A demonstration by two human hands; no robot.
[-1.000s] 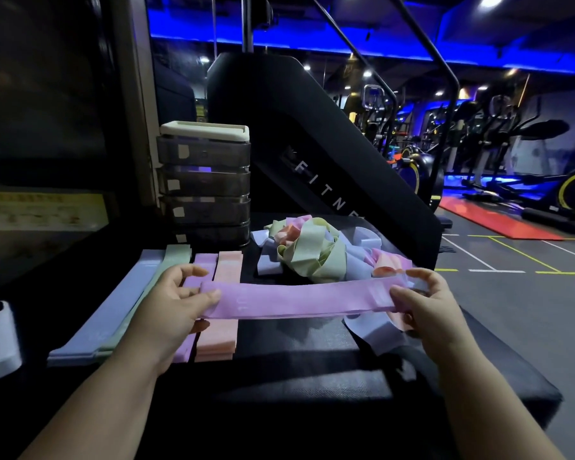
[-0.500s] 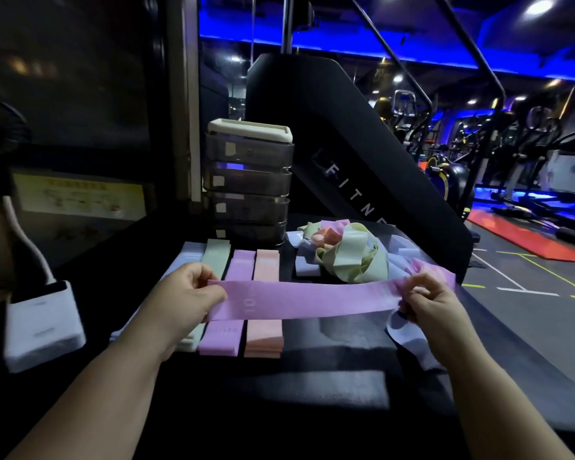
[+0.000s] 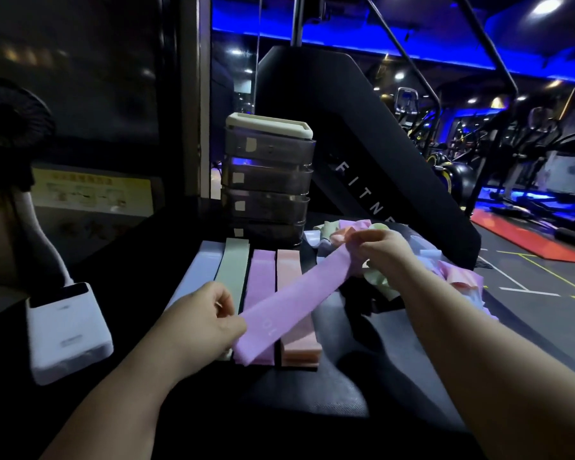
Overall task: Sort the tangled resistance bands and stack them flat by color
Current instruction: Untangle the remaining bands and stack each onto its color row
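1. Left hand is pinching the purple band's near end, low over the surface.
2. Right hand is gripping its far end, slanting it across the purple stack.
3. Placing step, I'd say: it's needing squaring up and lowering flat. The tangled pile is waiting beyond.

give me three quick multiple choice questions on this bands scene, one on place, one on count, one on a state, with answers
1. The tangled pile lies where, against the flat stacks? A) left B) right C) on top
2. How many flat stacks lie side by side? A) two B) six C) four
3. The purple band in the air is: A) pinched at both ends B) hanging from one hand C) knotted
Answers: 1 B, the pile sits right of the pink stack. 2 C, blue, green, purple and pink. 3 A, the left hand pinches its near end, the right hand its far end.
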